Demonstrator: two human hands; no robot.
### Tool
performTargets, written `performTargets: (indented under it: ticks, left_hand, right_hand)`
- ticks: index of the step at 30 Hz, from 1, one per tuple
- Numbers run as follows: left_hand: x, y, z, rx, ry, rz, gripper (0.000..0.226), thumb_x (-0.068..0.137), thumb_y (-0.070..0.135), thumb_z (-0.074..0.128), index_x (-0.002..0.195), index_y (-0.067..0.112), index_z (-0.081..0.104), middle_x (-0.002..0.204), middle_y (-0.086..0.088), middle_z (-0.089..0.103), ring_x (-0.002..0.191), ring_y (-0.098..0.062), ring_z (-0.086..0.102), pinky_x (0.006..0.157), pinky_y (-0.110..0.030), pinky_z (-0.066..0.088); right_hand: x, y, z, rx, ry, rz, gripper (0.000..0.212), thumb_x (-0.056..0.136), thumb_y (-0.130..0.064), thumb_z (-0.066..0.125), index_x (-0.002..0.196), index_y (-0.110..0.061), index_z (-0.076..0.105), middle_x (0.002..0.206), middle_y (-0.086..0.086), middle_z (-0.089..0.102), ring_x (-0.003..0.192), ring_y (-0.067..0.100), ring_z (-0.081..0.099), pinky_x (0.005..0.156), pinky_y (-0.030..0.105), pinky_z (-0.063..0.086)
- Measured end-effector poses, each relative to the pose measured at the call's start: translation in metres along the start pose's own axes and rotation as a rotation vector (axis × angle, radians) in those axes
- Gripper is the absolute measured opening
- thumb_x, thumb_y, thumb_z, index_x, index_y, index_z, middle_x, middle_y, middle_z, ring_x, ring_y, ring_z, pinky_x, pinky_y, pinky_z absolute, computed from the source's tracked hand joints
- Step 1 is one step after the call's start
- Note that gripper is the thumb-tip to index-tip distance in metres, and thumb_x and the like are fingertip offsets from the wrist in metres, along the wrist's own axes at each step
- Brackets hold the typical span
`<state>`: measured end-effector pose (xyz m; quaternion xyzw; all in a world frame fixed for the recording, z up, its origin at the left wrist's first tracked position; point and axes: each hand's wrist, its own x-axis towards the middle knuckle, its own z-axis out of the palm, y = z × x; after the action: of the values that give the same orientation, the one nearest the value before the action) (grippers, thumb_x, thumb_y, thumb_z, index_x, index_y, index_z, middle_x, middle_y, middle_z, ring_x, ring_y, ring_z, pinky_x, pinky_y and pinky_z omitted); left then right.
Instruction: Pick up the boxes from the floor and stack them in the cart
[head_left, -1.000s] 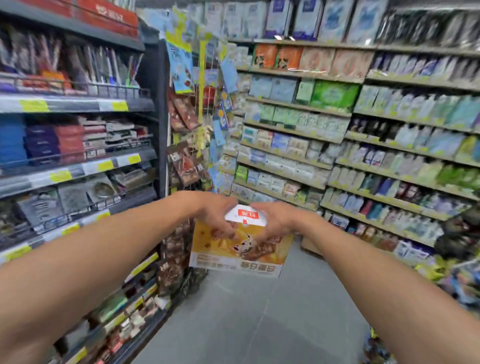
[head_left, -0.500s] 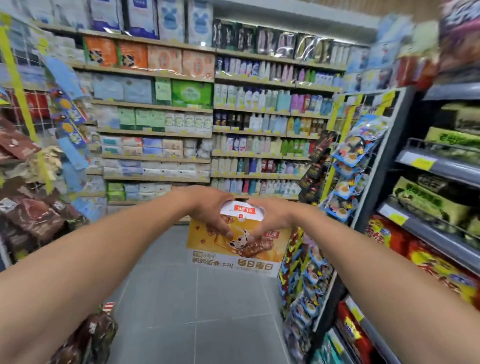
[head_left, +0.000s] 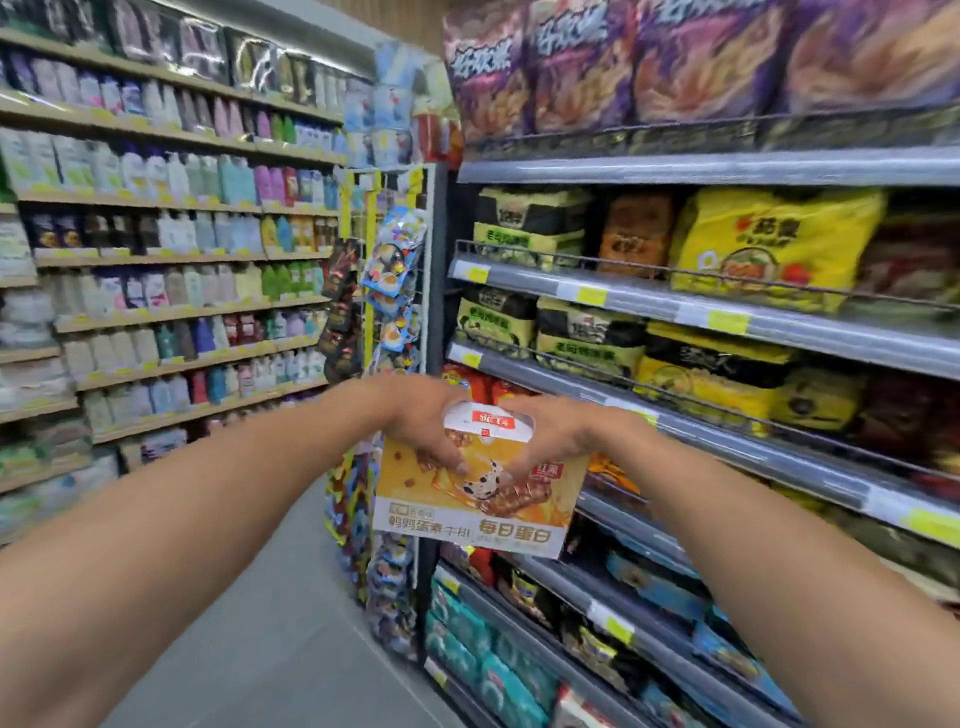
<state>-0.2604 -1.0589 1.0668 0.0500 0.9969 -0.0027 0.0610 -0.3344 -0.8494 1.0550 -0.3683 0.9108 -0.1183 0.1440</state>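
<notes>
I hold an orange and white box (head_left: 475, 506) with a white carry handle at chest height in front of me, both arms stretched out. My left hand (head_left: 426, 426) grips its top left by the handle, fingers curled over the front face. My right hand (head_left: 550, 431) grips the top right the same way. The box hangs upright with its printed face toward me. No cart and no other floor boxes are in view.
A shelf unit (head_left: 727, 322) full of snack bags stands close on my right. A hanging rack of packets (head_left: 387, 291) sits at its end. Shelves of bottles (head_left: 171, 249) line the far left wall. Grey floor (head_left: 260, 649) runs between them.
The view has swung to the right: the bottle shelves slid to the left and the snack shelf now fills the right. Both hands keep the same hold on the box.
</notes>
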Motion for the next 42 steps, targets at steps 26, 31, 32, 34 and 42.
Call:
performTargets:
  ticks: [26,31,32,34,42]
  left_hand:
    - [0.035,0.88,0.032,0.097,-0.107,1.326,0.081,0.053,0.09,0.071,0.118,0.047,0.048,0.11,0.02,0.062,0.096,-0.011,0.063,0.09,-0.039,0.054]
    - [0.015,0.982,0.045,0.143,-0.127,1.543,0.09,0.054,0.091,0.07,0.127,0.043,0.047,0.116,0.017,0.062,0.099,-0.012,0.06,0.09,-0.041,0.053]
    - [0.012,0.998,0.045,0.155,-0.117,1.579,0.095,0.053,0.092,0.069,0.13,0.043,0.045,0.12,0.016,0.061,0.103,-0.015,0.06,0.093,-0.043,0.052]
    - [0.002,1.032,0.042,0.218,-0.072,1.66,0.106,0.054,0.093,0.067,0.142,0.039,0.041,0.122,0.014,0.059,0.105,-0.019,0.059,0.094,-0.044,0.052]
    - [-0.055,1.136,0.054,0.269,-0.035,1.921,0.104,0.063,0.086,0.07,0.147,0.035,0.039,0.129,0.012,0.062,0.1,-0.016,0.06,0.082,-0.039,0.052]
  right_hand:
    - [-0.773,0.355,0.043,0.286,0.305,1.28,0.095,0.074,-0.053,0.086,0.152,-0.036,0.034,0.139,-0.005,0.054,0.105,0.016,0.058,0.084,0.032,0.047]
    - [-0.848,0.367,0.066,0.348,0.373,1.488,0.104,0.062,-0.061,0.089,0.148,-0.038,0.036,0.134,-0.005,0.059,0.109,0.02,0.064,0.099,0.045,0.053]
    - [-0.859,0.369,0.07,0.36,0.395,1.525,0.109,0.057,-0.064,0.089,0.148,-0.039,0.036,0.134,-0.004,0.06,0.108,0.019,0.066,0.099,0.046,0.054]
    - [-0.886,0.374,0.078,0.395,0.462,1.615,0.123,0.045,-0.071,0.09,0.15,-0.04,0.034,0.135,-0.004,0.061,0.106,0.018,0.067,0.098,0.046,0.055]
    - [-0.969,0.36,0.104,0.432,0.53,1.867,0.105,0.068,-0.055,0.088,0.154,-0.041,0.03,0.122,-0.008,0.06,0.099,0.014,0.066,0.092,0.035,0.055]
